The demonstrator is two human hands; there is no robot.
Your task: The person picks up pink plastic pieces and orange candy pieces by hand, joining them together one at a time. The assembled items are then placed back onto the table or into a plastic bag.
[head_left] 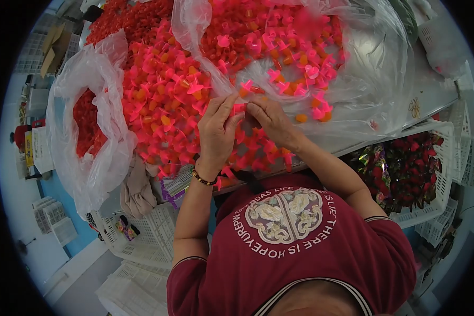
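My left hand [217, 129], with a beaded bracelet on its wrist, and my right hand [273, 120] meet over the worktable. Between their fingertips is a small pink plastic piece [239, 108], pinched from both sides. My fingers partly cover it, so its full shape is hidden. Around and under my hands lies a heap of pink plastic pieces [160, 97] with flared flanges, many with orange parts. Just beyond my fingertips, a red translucent piece [257, 90] lies on the clear plastic sheet [374, 68].
A clear plastic bag [63, 126] holding red pieces stands at the left. More red pieces [134, 21] are heaped at the back. A white crate [445, 174] of dark red wrapped items is at the right. White baskets [152, 237] stand below the table's left side.
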